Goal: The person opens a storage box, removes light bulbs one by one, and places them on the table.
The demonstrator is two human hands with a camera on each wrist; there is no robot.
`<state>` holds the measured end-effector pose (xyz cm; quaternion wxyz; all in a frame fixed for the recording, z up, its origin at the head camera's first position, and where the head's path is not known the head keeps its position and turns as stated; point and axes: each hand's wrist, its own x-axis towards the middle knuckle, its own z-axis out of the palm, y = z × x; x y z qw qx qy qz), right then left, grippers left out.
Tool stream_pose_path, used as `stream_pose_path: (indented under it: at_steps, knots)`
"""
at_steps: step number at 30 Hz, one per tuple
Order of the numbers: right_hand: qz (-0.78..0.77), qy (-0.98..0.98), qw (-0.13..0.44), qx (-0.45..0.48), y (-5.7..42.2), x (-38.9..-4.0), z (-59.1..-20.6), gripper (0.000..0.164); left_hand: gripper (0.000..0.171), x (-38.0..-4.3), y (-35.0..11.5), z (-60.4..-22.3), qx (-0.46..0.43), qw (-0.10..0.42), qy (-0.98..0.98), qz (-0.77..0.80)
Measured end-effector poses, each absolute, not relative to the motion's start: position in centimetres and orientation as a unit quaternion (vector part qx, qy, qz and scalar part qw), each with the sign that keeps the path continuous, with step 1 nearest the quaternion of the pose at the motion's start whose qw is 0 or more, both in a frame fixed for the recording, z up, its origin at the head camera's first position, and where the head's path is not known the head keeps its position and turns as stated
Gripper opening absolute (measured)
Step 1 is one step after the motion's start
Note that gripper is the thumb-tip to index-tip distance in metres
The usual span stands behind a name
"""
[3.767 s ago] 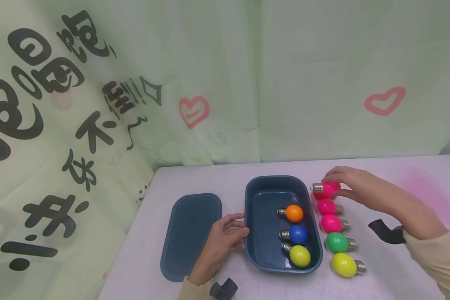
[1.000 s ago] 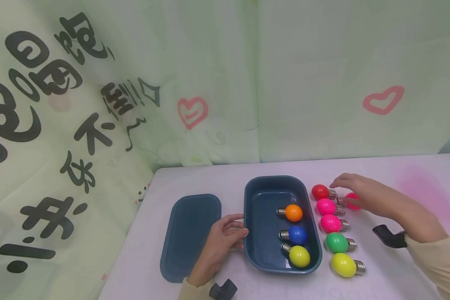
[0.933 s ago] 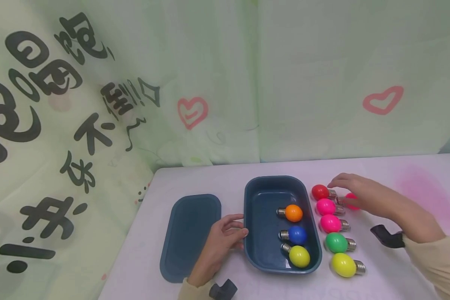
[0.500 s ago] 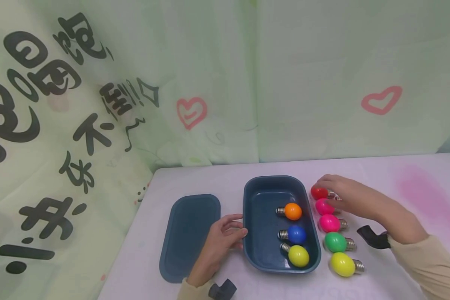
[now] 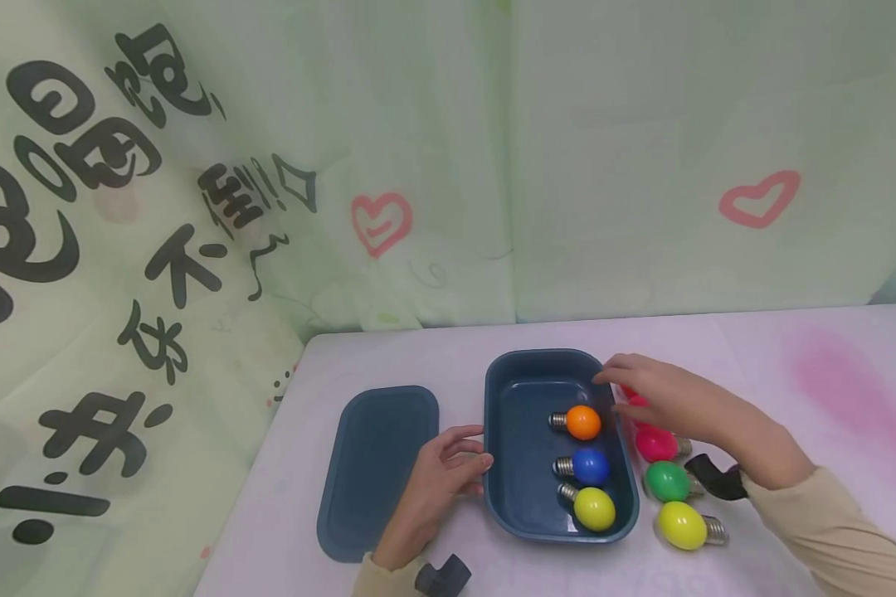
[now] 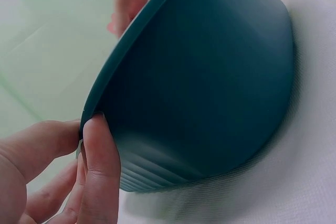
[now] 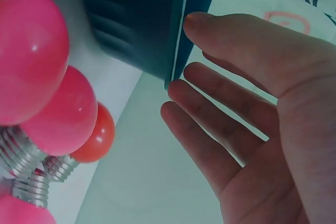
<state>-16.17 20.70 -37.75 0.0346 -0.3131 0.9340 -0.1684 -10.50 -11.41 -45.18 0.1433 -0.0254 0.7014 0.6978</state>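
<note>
My left hand (image 5: pixel 451 464) holds the left rim of a dark blue plastic bin (image 5: pixel 496 365), thumb and finger meeting its edge in the left wrist view. Over the bin's far right rim is my right hand (image 5: pixel 664 398), with nothing in it; in the right wrist view the fingers (image 7: pixel 210 148) are spread and nearly straight, the thumb overlapping the rim. Inside the bin lie an orange bulb (image 5: pixel 584 423), a blue bulb (image 5: pixel 591 467) and a yellow bulb (image 5: pixel 595 509). Beside the hand, a red bulb (image 7: pixel 97 137) and several pink bulbs (image 7: pixel 63 114) cluster together.
Right of the bin, a pink bulb (image 5: pixel 654 444), a green bulb (image 5: pixel 668 482) and another yellow bulb (image 5: pixel 682 526) line the table. A flat blue lid (image 5: pixel 369 464) lies left of the bin. A printed curtain (image 5: pixel 605 207) hangs behind the table's far edge.
My right hand, which earlier held a pink bulb, set it down right of the row and let go. It has since moved left to the bin's rim. The left hand has stayed put.
</note>
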Motion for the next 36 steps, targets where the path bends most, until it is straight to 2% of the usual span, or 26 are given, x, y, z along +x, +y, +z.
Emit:
stream_pose_path:
  at_steps: [13,36]
  knots:
    - [-0.156,0.921,0.012,-0.356,18.7,-16.2,-38.4,0.036,0.046,-10.5,-11.5,-45.3,-0.021,0.145,0.697,0.702]
    - [-0.136,0.913,0.064,-0.38,16.7,-17.0,-39.6,0.031,0.048,-10.6,-11.5,-45.3,-0.023,0.149,0.701,0.697]
